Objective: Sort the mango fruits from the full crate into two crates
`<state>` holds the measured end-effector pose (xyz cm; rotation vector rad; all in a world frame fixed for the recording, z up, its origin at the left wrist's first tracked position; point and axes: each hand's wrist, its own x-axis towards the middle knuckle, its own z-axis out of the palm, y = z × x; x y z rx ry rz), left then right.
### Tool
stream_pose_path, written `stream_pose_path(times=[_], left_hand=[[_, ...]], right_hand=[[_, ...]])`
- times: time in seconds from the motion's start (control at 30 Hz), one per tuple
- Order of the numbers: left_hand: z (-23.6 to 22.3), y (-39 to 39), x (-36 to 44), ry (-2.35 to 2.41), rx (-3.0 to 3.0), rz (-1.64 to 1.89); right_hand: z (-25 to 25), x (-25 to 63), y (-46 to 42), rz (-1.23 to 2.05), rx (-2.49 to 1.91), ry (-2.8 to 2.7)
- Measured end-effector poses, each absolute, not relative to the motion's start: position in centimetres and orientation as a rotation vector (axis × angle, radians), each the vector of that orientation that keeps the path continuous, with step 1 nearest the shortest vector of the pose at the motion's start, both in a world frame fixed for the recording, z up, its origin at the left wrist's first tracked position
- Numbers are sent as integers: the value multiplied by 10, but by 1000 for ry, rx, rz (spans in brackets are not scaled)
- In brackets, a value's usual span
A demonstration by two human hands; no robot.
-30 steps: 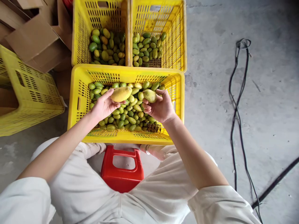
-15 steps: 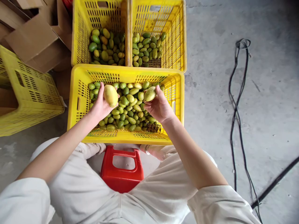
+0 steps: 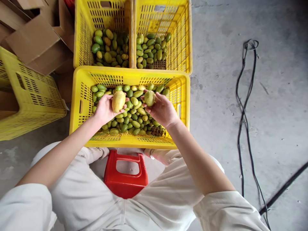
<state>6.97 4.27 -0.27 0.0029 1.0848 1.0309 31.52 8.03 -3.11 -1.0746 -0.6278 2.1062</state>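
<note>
Two mangoes are held up over the near yellow crate. A pale yellow mango rests in my left hand, the fingers curled under it. My right hand holds a smaller greenish mango at its fingertips, one end turned up toward me. The two fruits are apart, side by side. Below them, many green and yellowish mangoes cover the crate's bottom. At its near right corner lies a dark, blackened patch that I cannot make out.
Behind stand two more yellow crates, left and right, each with mangoes. Cardboard boxes and another yellow crate are at left. A red stool sits between my legs. Black cables lie on the concrete floor.
Both mangoes have been turned in my fingers. The yellow one went from lying sideways to upright; the greenish one now shows its end. My hands stay over the crate.
</note>
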Motion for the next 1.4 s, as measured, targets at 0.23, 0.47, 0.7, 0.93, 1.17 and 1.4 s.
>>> stream_pose_path(times=[0.23,0.47,0.7,0.93,1.17,1.4], left_hand=[[-2,37,75,1115,59,1134],[-7,37,70,1179,134,1166],[1,38,71,1080,171,1048],[1,37,74,1082,162,1069],[-15,34,74,1126,257,1189],[-16,36,72,1173,225,1330]], right_hand=[[-27,316,82,2071,-1127,-543],[-21,313,77,2009,-1116,-593],[-25,312,81,2045,-1057,-497],[-29,310,81,1976,-1046,-592],[-27,311,79,1932,-1088,-631],[-25,315,81,1935,-1199,-627]])
